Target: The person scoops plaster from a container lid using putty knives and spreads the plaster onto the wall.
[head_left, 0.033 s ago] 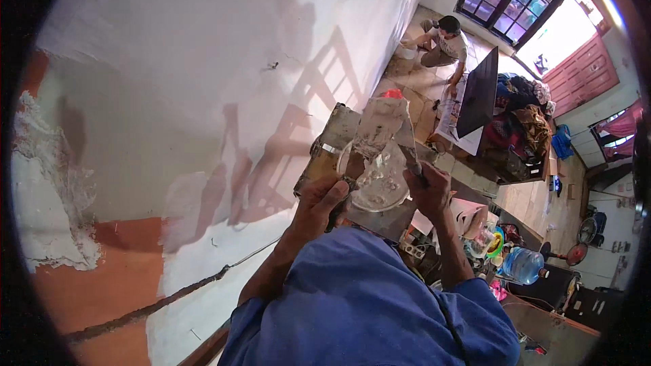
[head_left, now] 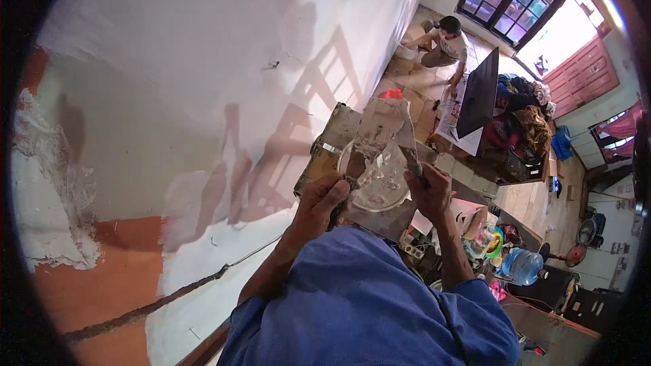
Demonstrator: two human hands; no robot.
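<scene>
My left hand [head_left: 324, 200] is closed round the dark handle of a putty-smeared trowel [head_left: 381, 120], its broad flat blade pointing away from me. In my right hand [head_left: 430, 190] is the handle of a putty knife [head_left: 409, 144]; its narrower blade lies at the right edge of the trowel blade, and whether they touch is hard to tell. Below both tools sits a round, pale tub [head_left: 381, 196] with whitish smears inside, partly hidden by the blades. Beside me on the left rises a wall [head_left: 203, 47] with white, grey and orange patches.
A worn box-like surface [head_left: 332, 139] stands beside the tub. Farther off, a person [head_left: 447, 44] crouches on the floor near a dark flat screen [head_left: 479, 95] and piled clothes [head_left: 525, 112]. To my right are a blue water bottle [head_left: 522, 266] and clutter. A dark groove [head_left: 156, 303] crosses the wall.
The putty knife shifts very slightly against the trowel blade. Both hands otherwise keep nearly the same place and grip.
</scene>
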